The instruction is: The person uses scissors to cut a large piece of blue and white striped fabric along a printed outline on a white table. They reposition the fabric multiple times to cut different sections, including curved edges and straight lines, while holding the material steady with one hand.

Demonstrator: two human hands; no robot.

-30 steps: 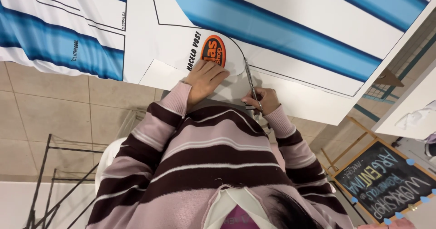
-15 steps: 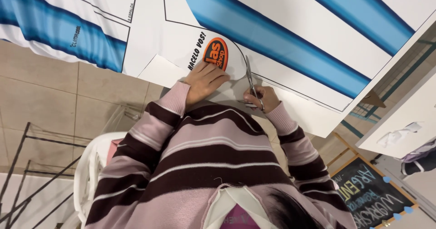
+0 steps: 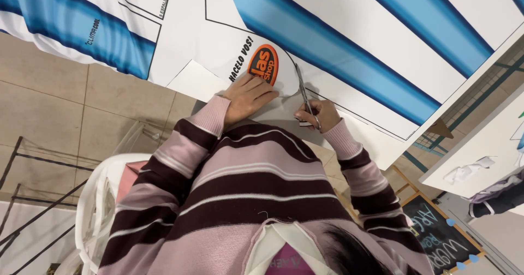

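A large white sheet printed with light-blue stripes, thin black pattern lines and an orange oval logo lies spread on the table. My left hand rests flat on the sheet just below the logo, pressing it down. My right hand grips a pair of metal scissors. Their blades point away from me along the curved black line to the right of the logo. Both my arms are in a pink and dark-striped sweater.
A white plastic chair stands under me on a beige tile floor. A black metal rack is at the lower left. A chalkboard sign leans at the lower right, beside another white table.
The view has shifted slightly to the side. My left hand stays pressed below the logo, and the scissors stay on the curved line with little visible advance.
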